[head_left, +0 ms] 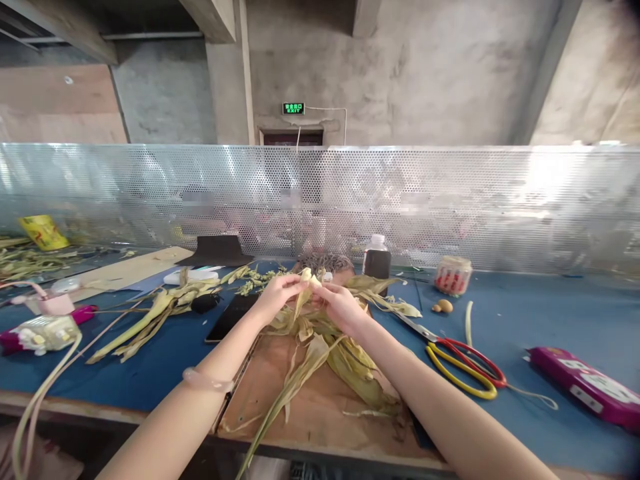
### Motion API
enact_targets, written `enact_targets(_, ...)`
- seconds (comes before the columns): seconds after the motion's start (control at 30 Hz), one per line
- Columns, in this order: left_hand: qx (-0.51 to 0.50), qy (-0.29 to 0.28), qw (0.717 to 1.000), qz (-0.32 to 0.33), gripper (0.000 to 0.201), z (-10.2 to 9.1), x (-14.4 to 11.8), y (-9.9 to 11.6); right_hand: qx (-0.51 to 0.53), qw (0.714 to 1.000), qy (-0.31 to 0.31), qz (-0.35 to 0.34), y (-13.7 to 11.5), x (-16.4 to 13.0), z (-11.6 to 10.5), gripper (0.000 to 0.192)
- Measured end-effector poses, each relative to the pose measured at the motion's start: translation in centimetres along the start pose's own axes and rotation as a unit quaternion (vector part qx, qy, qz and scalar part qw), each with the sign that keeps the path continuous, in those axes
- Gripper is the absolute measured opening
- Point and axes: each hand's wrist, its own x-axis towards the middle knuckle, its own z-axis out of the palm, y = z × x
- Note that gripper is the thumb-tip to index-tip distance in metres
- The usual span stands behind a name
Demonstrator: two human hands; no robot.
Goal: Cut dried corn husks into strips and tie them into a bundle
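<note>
While both hands worked close together above the brown board (pixel 320 407), the head camera showed a corn cob (pixel 309 279) held between them, over the far end of the board. The left hand (pixel 278 293) had its fingers closed narrowly around the pale tip of the cob, and the right hand (pixel 341 305) pinched the husk just beside it, so neither hand was wide open. Only the tip looked bare and yellow-white; the rest was hidden by the hands and by the leaves that hung down from them. By my judgement the husking was near its start or middle, because much leaf was attached to the cob, but how much remained I could not tell.

A heap of loose husk leaves (pixel 340 363) lay on the board under the hands, and more long leaves (pixel 150 320) lay on the blue table (pixel 540 313) to the left. On the right side, scissors with red and yellow handles (pixel 465 367) lay near the board, and a purple power strip (pixel 590 387) was farther right. A dark bottle (pixel 377 260) and a small jar (pixel 453 275) stood near the perforated metal screen (pixel 450 200) behind. A black phone (pixel 231 317) lay just beside the left forearm. The heap of leaves crowded the board, so it could hinder the hands.
</note>
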Motion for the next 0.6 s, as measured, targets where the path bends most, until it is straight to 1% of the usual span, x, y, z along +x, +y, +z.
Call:
enact_targets(0.03, -0.001, -0.002, 1.0, -0.001, 0.023, 0.0, 0.0, 0.0, -0.026, 1.0, 0.0, -0.008, 0.0, 0.0, 0.0, 0.036)
enact_targets(0.1, 0.002, 0.0, 1.0, 0.004, 0.022, -0.1, 0.1, 0.0, -0.067, 0.997, 0.031, -0.028, 0.1, -0.1, 0.1, 0.038)
enact_targets(0.17, 0.014, 0.027, 0.999, 0.01, 0.022, -0.2, 0.2, -0.1, -0.091, 0.993, 0.067, -0.045, 0.4, 0.0, 0.2, 0.037)
enact_targets(0.23, 0.031, 0.067, 0.997, 0.016, 0.021, -0.2, 0.3, -0.2, -0.117, 0.986, 0.096, -0.063, 0.7, 0.2, 0.3, 0.034)
enact_targets(0.3, 0.033, 0.099, 0.994, 0.018, 0.02, -0.2, 0.4, -0.2, -0.135, 0.981, 0.113, -0.082, 1.0, 0.3, 0.3, 0.031)
enact_targets(0.37, 0.004, 0.113, 0.994, 0.007, 0.02, 0.0, 0.4, -0.2, -0.146, 0.977, 0.121, -0.099, 1.1, 0.3, 0.4, 0.029)
enact_targets(0.5, -0.088, 0.098, 0.991, -0.03, 0.022, 0.3, 0.2, 0.0, -0.165, 0.969, 0.132, -0.129, 0.9, 0.1, 0.6, 0.03)
enact_targets(0.6, -0.128, 0.07, 0.989, -0.028, 0.022, 0.3, 0.2, -0.1, -0.168, 0.966, 0.146, -0.129, 0.8, -0.1, 0.8, 0.032)
